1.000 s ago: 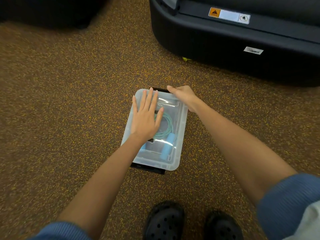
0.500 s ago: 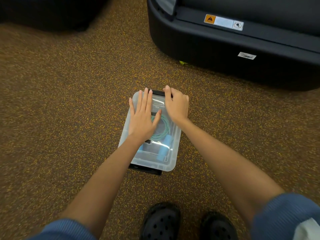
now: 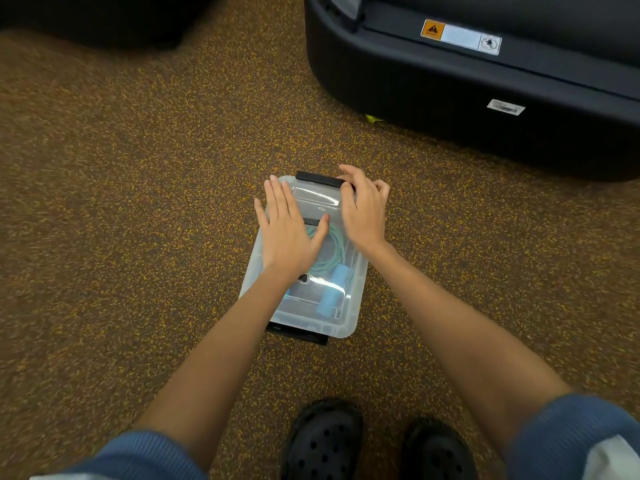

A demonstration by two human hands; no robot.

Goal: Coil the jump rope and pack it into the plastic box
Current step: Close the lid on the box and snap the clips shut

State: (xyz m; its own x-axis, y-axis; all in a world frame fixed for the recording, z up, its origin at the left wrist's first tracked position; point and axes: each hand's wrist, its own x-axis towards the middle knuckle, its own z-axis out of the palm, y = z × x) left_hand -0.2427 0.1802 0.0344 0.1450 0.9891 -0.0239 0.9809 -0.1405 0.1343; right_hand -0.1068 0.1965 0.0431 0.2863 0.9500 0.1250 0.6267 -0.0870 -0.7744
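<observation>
Jump rope (image 3: pixel 329 252) was already in the plastic box (image 3: pixel 343 317), coiled up in teal loops with the chunky light-blue foam handles (image 3: pixel 334 289) lying toward the near end, all visible through the clear lid (image 3: pixel 313 199). Box itself was that cloudy see-through plastic, rounded corners, long axis running away from the person and tilted a bit to the right, sitting on the floor (image 3: pixel 138 202) (brown speckled stuff, grainy rubber look).

What the next bit hung on, I'd say: the far black latch (image 3: pixel 320 179) sat right at the fingertips of the right hand (image 3: pixel 363 213), which was curled over that far-right corner, fingers bent, touching or nearly touching the latch, not clearly clamped on it. So the right hand was the nearer one for snapping it shut. Left hand (image 3: pixel 287 233) lay flat and spread out on the lid's left side, pressing down, gripping nothing.

Near-end latch (image 3: pixel 298 334) was a black strip poking out below the lid edge; couldn't tell if it was fastened. Big glossy black machine (image 3: pixel 485 98) was well beyond.
</observation>
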